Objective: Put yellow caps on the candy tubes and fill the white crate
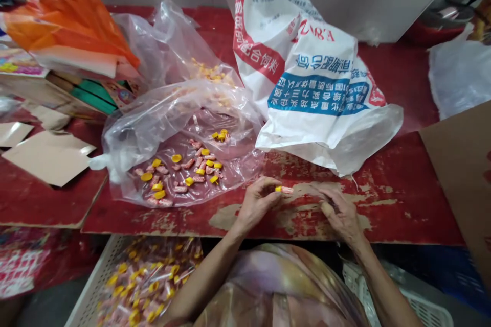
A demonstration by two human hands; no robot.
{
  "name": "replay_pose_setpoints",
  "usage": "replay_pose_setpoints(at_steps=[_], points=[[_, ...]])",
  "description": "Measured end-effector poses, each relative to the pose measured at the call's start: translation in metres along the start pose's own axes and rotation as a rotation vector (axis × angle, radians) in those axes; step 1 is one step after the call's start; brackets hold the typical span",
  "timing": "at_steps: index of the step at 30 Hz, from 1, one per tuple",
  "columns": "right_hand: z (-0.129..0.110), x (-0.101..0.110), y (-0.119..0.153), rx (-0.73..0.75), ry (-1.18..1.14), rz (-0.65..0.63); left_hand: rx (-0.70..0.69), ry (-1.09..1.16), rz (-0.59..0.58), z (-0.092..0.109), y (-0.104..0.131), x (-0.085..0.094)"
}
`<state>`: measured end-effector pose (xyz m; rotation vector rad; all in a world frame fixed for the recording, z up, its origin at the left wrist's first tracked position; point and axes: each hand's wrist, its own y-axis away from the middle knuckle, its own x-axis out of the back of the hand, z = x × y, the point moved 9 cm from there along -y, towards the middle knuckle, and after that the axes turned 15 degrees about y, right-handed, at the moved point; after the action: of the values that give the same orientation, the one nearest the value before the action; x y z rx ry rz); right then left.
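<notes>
My left hand pinches a small pink-and-white tube with a yellow cap between thumb and fingers, the tube pointing right. To its right, my right hand hovers over the worn table edge, thumb and fingers apart; its fingertips are slightly blurred and I see nothing in them. Left of my hands lies a clear plastic bag. On the bag are loose yellow caps and pink-and-white pieces. More yellow caps show through the plastic farther back.
A white printed sack lies behind my hands. Below the table, a white crate holds many capped tubes. An orange bag and cardboard pieces are at left. A cardboard box stands at right on the red table.
</notes>
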<state>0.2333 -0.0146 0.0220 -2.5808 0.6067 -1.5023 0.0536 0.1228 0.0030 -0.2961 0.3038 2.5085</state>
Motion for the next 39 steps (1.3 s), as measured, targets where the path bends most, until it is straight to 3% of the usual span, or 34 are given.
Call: replay_pose_setpoints(at_steps=[3, 6, 10, 16, 19, 21, 25, 28, 31, 36, 39], points=[[-0.029, -0.013, 0.000, 0.127, 0.009, -0.109, 0.009, -0.035, -0.054, -0.011, 0.005, -0.017], [-0.043, -0.025, -0.006, 0.188, 0.067, -0.183, 0.075, 0.108, -0.026, -0.025, 0.011, -0.022], [-0.057, -0.032, -0.012, 0.203, 0.092, -0.175, 0.122, 0.223, 0.033, -0.041, 0.023, -0.026], [-0.069, -0.045, -0.011, 0.238, 0.230, -0.187, 0.041, 0.080, 0.044, -0.051, 0.031, -0.030], [-0.065, -0.047, -0.016, 0.288, 0.229, -0.303, -0.004, -0.045, -0.097, -0.047, 0.029, -0.040], [-0.058, -0.046, -0.021, 0.310, 0.331, -0.390, -0.109, -0.194, -0.147, -0.035, 0.027, -0.042], [-0.038, -0.050, -0.028, 0.349, 0.616, -0.500, -0.287, -0.369, 0.038, -0.013, 0.026, -0.017], [-0.028, -0.060, -0.026, 0.345, 0.676, -0.570, -0.261, -0.335, 0.150, -0.015, 0.026, 0.003], [-0.026, -0.067, -0.023, 0.342, 0.683, -0.625, -0.240, -0.318, 0.203, -0.022, 0.028, 0.010], [-0.033, -0.066, -0.030, 0.323, 0.619, -0.621, -0.348, -0.351, 0.190, -0.017, 0.027, 0.002], [-0.039, -0.063, -0.038, 0.257, 0.577, -0.534, -0.401, -0.373, 0.022, -0.011, 0.025, -0.012]])
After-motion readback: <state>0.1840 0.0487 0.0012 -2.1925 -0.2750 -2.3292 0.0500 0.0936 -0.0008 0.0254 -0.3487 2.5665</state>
